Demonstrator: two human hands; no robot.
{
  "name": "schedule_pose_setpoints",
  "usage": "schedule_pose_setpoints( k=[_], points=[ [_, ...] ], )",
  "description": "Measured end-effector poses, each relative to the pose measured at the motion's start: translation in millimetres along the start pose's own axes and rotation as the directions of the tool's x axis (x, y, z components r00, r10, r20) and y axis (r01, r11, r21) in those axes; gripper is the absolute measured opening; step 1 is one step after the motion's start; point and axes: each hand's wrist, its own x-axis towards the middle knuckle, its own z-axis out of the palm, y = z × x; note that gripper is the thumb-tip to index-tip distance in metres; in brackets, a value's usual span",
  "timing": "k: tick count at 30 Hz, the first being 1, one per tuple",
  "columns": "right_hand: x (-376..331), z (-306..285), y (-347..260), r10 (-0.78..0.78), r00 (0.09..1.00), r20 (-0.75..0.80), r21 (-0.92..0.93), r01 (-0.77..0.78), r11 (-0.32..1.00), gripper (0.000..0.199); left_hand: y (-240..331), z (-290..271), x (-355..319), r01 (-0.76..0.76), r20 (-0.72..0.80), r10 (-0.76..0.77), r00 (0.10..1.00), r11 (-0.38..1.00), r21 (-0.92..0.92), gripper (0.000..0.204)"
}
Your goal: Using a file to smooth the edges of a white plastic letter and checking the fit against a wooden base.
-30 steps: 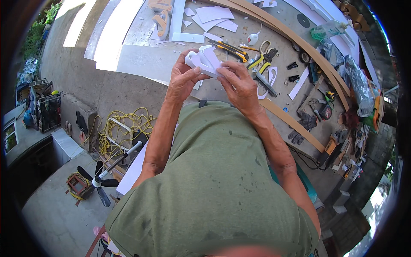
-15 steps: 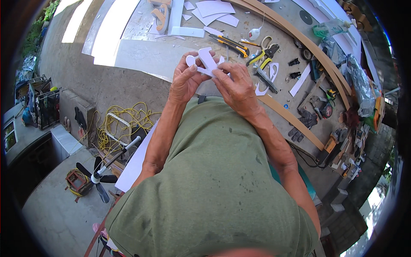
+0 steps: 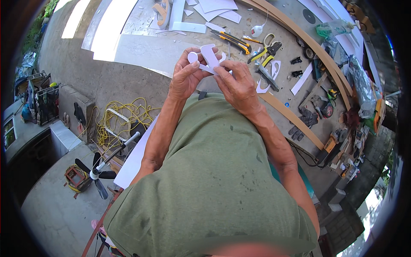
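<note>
Both hands hold one flat white cut-out piece with rounded lobes, raised above the grey worktable. My left hand grips its left side, thumb near a round lobe. My right hand pinches its right side from below. Part of the piece is hidden behind my fingers.
On the table beyond the hands lie yellow-handled cutters, yellow scissors, pliers, white sheet offcuts and a long curved wooden strip. Below left stand a coiled yellow cord and a floor fan.
The hands and the white piece have shifted slightly down and right in the view; the piece has been turned between the fingers. Both hands keep hold of it.
</note>
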Motion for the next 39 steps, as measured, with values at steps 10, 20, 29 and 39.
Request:
schedule_pose_setpoints(
  k=[10, 20, 29, 39],
  points=[
    [2.0, -0.2, -0.1, 0.011, 0.998, 0.070, -0.170, 0.001, 0.985, 0.041, -3.5, -4.1, 1.3, 0.038, -0.132, -0.035, 0.991, 0.999, 0.018, 0.033],
    [3.7, 0.1, 11.8, 0.070, 0.964, 0.255, -0.245, -0.005, 0.970, 0.058, -0.1, 23.3, 10.5, 0.301, -0.483, -0.255, 0.838, 0.953, 0.019, 0.033],
    [2.4, -0.8, 24.0, 0.308, 0.951, 0.028, -0.075, -0.306, 0.949, 0.045, 19.4, 36.5, 11.6, 0.455, -0.525, -0.308, 0.793, 0.873, 0.175, 0.042],
    [4.1, -35.4, 13.4, 0.545, 0.588, 0.598, 0.791, -0.541, -0.285, 0.045, 14.7, 24.3, 0.6, 0.063, -0.006, -0.062, 0.998, 0.996, 0.060, 0.052]
  ],
)
